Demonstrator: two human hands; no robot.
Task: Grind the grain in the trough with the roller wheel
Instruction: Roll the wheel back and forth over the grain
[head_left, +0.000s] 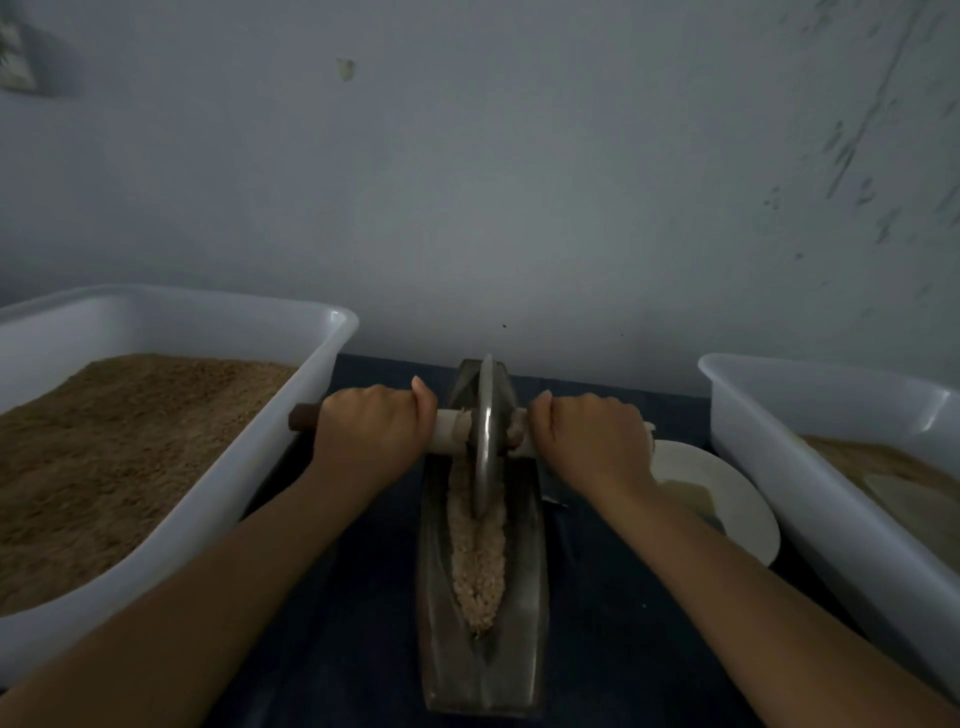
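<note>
Cloth (343, 623), dark blue, covers my desk under the metal trough (524, 597), which runs away from me with pale grain (480, 561) heaped along its groove. Further out, my left hand (371, 428) and right hand (589, 436) each grip the axle either side of the wheel (485, 436) standing in the grain. White tubs (291, 415) of brown grain flank me; a plate (727, 499) sits right. Beyond rises a scuffed grey wall (519, 182).

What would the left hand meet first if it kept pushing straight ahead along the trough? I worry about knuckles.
Probably the wall. The left hand grips the axle beside the roller wheel, left of the trough; only dark cloth lies ahead. Depth is unclear.
</note>
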